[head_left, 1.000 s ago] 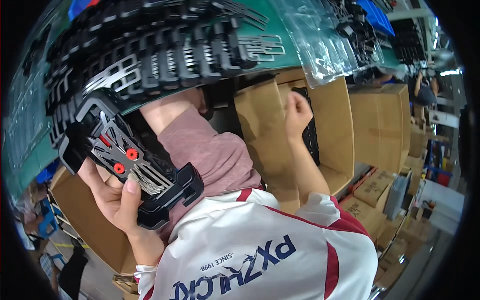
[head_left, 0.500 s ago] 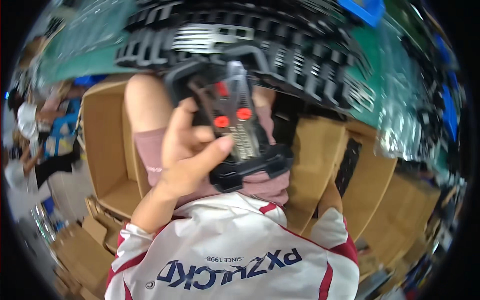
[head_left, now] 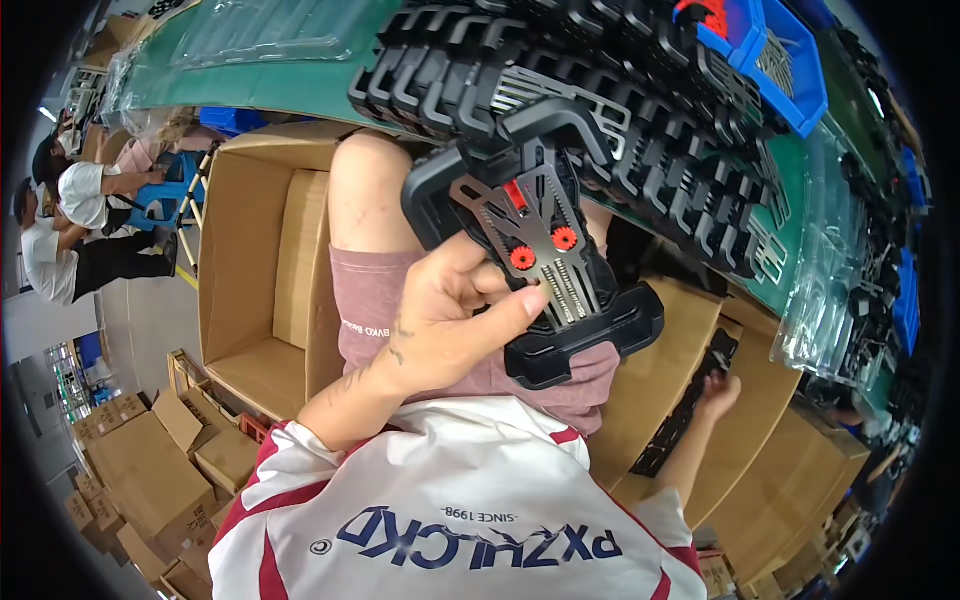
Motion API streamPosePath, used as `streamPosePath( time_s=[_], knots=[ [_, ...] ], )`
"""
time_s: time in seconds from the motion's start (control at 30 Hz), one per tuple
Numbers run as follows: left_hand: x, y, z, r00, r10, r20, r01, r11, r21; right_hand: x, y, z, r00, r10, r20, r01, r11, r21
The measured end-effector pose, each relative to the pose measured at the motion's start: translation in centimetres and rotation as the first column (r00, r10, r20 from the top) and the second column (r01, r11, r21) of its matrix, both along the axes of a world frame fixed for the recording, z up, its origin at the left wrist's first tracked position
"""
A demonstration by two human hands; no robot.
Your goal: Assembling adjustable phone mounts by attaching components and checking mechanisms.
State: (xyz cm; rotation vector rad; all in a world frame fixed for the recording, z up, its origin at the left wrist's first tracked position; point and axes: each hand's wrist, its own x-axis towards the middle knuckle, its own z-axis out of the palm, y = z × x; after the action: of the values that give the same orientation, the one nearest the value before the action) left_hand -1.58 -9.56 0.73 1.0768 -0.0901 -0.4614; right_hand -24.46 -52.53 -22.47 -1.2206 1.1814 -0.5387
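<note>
An open cardboard box (head_left: 262, 270) stands at the left, just below the green table (head_left: 300, 85). Blue bins (head_left: 775, 55) sit at the table's far right, clear plastic trays (head_left: 835, 270) beside them. Other people (head_left: 75, 215) sit in the far left background.

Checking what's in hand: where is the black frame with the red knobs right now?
In the head view it is centre frame: the black frame is gripped by the left hand, above the lap, just below the row of black parts on the green table.

The left hand (head_left: 440, 325) covers the lower left side of the black frame (head_left: 535, 250), so that edge is hidden. The right hand (head_left: 718, 392) reaches into a cardboard box (head_left: 700, 400); its fingertips are too small to tell whether they grip the dark parts inside.
</note>
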Motion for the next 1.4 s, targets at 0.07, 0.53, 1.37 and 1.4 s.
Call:
streamPosePath(
  time_s=[0.07, 0.53, 1.37, 1.4],
  knots=[
    [0.1, 0.5, -0.2, 1.0, 0.008, 0.006, -0.008, 1.0, 0.015, -1.5, -1.0, 3.0, 0.924, -0.161, 0.346, 0.074, 0.965, 0.251],
    [0.8, 5.5, -1.3, 0.968, 0.235, 0.093, -0.215, 0.959, -0.185, 11.2, 20.4, 16.5, 0.527, 0.051, 0.848, -0.753, 0.491, 0.439],
    [-0.6, 8.3, -2.5, 0.64, 0.405, 0.653, -0.692, 0.673, 0.261, 24.2, 35.9, 21.9, 0.259, 0.936, 0.238, -0.47, 0.337, -0.816],
    [-0.4, 8.3, -2.2, 0.63, 0.378, 0.678, -0.692, 0.669, 0.27, 24.2, 36.0, 21.9, 0.26, 0.93, 0.259, -0.482, 0.357, -0.8]
  ],
)
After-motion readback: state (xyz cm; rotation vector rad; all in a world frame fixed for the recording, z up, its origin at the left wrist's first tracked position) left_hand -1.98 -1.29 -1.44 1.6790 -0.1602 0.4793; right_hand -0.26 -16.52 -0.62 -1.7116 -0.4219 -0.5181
